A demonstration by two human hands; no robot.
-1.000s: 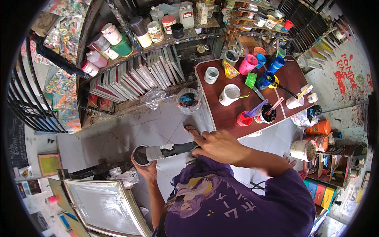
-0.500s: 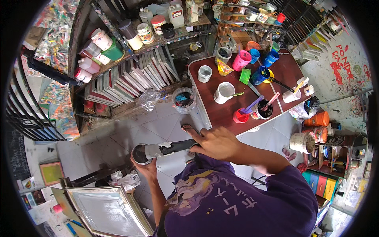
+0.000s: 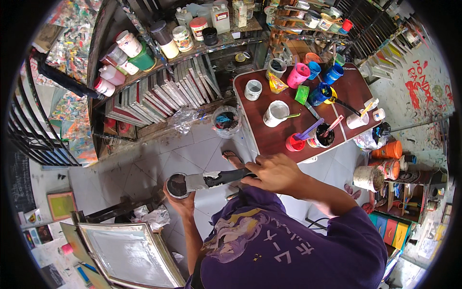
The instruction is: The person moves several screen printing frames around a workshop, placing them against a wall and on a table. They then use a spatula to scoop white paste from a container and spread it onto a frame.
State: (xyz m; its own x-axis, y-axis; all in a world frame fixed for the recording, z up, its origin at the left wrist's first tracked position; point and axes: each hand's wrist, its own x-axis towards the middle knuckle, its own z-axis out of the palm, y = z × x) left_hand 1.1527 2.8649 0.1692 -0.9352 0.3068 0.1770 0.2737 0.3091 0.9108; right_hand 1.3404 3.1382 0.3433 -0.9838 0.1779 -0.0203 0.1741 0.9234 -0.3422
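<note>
My left hand (image 3: pixel 183 206) is wrapped around the side of a round tub (image 3: pixel 177 194) with dark paint inside. A long flat paint-smeared spatula (image 3: pixel 213 179), grey toward the tub and black toward its other end, reaches over the tub's rim; its tip cannot be made out clearly. Gripping the black end of the spatula is my right hand (image 3: pixel 276 174), fingers closed over it. Both hands are in the air in front of my purple shirt, above the tiled floor.
Right and ahead, a dark red table (image 3: pixel 260 113) bears paint pots and brushes. A waste bucket (image 3: pixel 226 121) stands on the floor beside it. Framed screens (image 3: pixel 159 98) lean under a shelf (image 3: pixel 197 49) of bottles and tubs. At lower left stands a large framed screen (image 3: pixel 130 253).
My right hand and the spatula have moved a little to the right, the spatula now lying slightly more level. The tub in my left hand has moved slightly right too. The view has tilted a little.
</note>
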